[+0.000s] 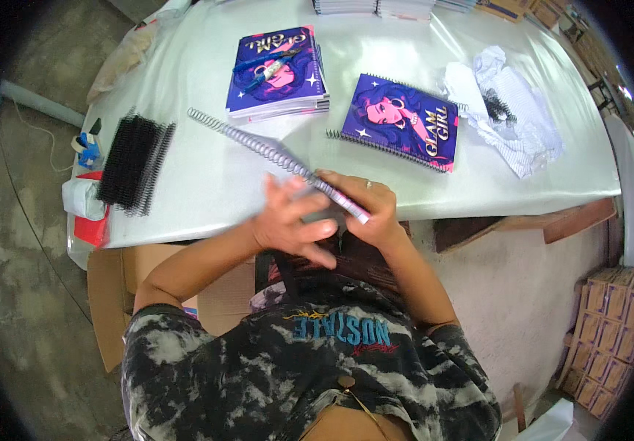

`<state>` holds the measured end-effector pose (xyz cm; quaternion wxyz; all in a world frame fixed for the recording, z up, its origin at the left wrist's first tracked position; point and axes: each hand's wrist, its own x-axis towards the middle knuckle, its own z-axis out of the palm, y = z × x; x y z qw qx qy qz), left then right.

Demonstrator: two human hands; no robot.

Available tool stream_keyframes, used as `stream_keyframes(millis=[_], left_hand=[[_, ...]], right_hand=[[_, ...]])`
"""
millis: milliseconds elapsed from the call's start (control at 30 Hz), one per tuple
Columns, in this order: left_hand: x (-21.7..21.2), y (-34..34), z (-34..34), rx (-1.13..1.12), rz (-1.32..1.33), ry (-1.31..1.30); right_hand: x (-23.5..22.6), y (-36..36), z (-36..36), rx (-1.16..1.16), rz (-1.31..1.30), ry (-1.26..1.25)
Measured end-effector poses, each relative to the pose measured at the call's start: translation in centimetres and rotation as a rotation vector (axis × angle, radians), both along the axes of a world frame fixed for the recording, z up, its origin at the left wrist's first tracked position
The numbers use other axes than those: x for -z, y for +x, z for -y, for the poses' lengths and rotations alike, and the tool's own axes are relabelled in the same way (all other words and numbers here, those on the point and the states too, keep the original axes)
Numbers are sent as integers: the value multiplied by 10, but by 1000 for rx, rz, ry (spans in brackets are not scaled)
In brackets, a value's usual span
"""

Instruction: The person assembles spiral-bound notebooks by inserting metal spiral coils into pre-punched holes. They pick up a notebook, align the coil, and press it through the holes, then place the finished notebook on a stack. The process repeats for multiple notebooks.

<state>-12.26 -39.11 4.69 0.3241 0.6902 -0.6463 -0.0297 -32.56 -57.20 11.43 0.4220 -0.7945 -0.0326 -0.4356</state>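
Observation:
My right hand [374,209] grips a spiral notebook [351,207] near its close end, and I see it almost edge-on. A wire coil [258,145] runs along its upper edge, and a free length of coil sticks out past the far left end. My left hand [293,220] is beside the coil, fingers spread and a little blurred by motion. Whether it touches the coil I cannot tell. Just beyond lies a coil-bound notebook [401,121] with a purple illustrated cover. A stack of similar notebooks [276,77] stands farther left, with a blue pen-like tool [265,72] on top.
A pile of black coils [137,162] lies at the table's left side, near a blue tape dispenser [87,151] and a red item [92,228]. Crumpled white paper [519,117] with loose black coil pieces sits at the right. Paper stacks line the table's far edge; boxes [607,342] stand lower right.

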Motion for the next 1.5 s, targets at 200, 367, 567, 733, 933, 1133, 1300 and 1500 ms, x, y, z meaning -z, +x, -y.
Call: stream_keyframes(millis=[200,367,567,733,933,1133,1300,1500], left_hand=[[-47,-67,71,-13,429,-521],[-52,-86,53,262,454,-567],[-47,-89,58,184,388,-506],[-74,-72,86,-5,342,-600],[-71,-125,64,148,-115,-302],[-163,-122,69,-15,-569,-339],[-136,-100,124,-17,-1224,-241],[-119,-88,140,177,-1392,-142]], right_hand=[[0,8,-5,-3,-13,27],[3,9,-4,-18,38,-41],[0,5,0,0,24,39],[-1,9,-11,-2,24,-74],[-8,-3,-11,64,123,-27],[-86,-34,-2,365,-138,-379],[-93,-37,56,269,-727,150],[-80,-34,59,188,-418,476]])
